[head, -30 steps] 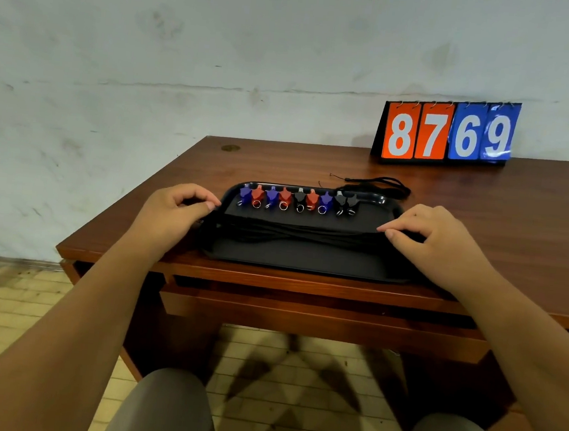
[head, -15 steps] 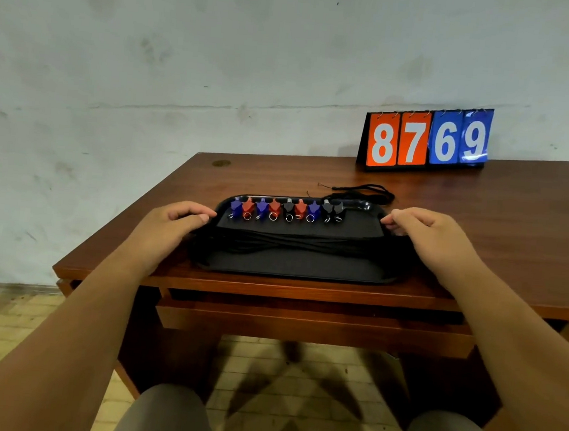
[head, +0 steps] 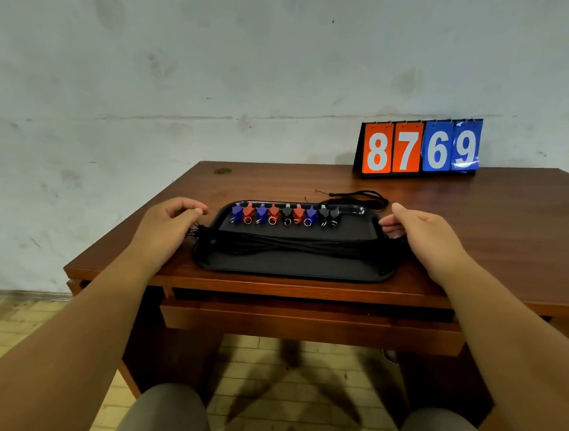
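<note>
A black tray (head: 292, 267) lies near the front edge of the wooden desk (head: 481, 232). Along its far side stands a row of several small whistles (head: 285, 213) in blue, red and black, each with a metal ring. A bundle of black cords (head: 301, 246) stretches across the tray from left to right. My left hand (head: 168, 226) rests on the desk just left of the tray with loosely curled fingers that hold nothing, the cord ends beside it. My right hand (head: 422, 237) is at the tray's right end, its fingertips touching the rim.
A flip scoreboard (head: 419, 148) reading 8769 stands at the back of the desk against the wall. One loose black cord (head: 360, 196) lies behind the tray. A drawer front (head: 301, 320) runs under the desk edge; my knees are below.
My left hand has come off the tray's left edge onto the desk. My right hand slid from the tray's near right side to its far right rim. The view pulled back.
</note>
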The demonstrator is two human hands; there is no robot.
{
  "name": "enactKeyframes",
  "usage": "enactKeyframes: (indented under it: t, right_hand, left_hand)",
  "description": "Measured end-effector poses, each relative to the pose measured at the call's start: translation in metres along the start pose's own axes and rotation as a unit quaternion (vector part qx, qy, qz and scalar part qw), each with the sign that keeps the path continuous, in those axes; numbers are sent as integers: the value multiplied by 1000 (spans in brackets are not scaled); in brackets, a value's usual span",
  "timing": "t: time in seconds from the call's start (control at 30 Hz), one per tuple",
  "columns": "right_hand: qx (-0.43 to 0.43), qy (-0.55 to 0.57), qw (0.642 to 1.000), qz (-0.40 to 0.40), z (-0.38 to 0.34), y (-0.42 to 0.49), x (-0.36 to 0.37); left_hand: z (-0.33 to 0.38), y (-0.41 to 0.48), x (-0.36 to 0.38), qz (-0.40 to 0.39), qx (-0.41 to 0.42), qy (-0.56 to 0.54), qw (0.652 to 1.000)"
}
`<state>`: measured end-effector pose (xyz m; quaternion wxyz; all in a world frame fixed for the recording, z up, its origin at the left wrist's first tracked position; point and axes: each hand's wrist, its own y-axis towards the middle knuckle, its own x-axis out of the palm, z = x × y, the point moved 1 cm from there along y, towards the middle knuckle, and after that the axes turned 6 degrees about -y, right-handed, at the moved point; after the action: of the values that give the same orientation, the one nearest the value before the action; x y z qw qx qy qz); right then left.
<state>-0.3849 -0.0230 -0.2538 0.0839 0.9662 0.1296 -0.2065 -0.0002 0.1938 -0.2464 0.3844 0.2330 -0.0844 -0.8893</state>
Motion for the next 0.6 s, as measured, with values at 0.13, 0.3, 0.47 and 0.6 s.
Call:
enactKeyframes:
  t: [0.13, 0.3, 0.47, 0.6]
  right_hand:
    - [44, -6, 998, -39, -10, 4, -1]
    - [75, -31, 994, -67, -24, 12, -5]
    - [93, -26, 993, -74, -31, 25, -9]
    - [82, -17, 994, -65, -32, 39, -10]
  left_hand:
    - [12, -1, 7, -4, 16, 17, 1000]
    - [42, 6, 29, -67, 49, 74, 994]
    - [61, 19, 56, -141, 69, 91, 983]
    - [77, 32, 79, -176, 77, 96, 977]
